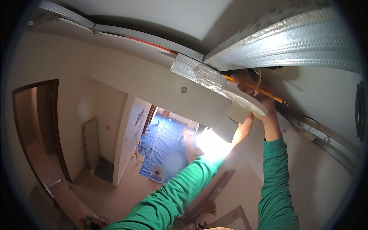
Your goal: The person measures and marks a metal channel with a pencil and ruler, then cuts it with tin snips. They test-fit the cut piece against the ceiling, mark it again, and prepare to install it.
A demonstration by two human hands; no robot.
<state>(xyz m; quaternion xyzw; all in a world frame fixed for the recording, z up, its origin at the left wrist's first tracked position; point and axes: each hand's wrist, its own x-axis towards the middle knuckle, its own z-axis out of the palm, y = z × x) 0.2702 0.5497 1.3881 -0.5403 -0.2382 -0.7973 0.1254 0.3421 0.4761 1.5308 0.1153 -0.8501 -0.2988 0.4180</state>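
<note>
Overhead, a yellow pencil [274, 96] slants across my right hand [264, 90], held among its bent fingers with the eraser end pointing right. A thin yellow wire [260, 76] loops beside those fingers, just under the wide metal channel. My left hand [246, 125] grips the lower edge of a cream plastic fixture [245, 105] with a rounded rim; most of its fingers are hidden behind it. That fixture sits against the beige bulkhead, close below my right hand. Both forearms wear green sleeves.
A wide metal channel [283, 42] crosses the ceiling, meeting a narrower metal track [149, 38] with an orange strip. Bright glare [214, 142] lies by my left wrist. Far below are a blue tarp [165, 142], a fan [156, 171], a doorway [42, 134] and a leaning panel [91, 142].
</note>
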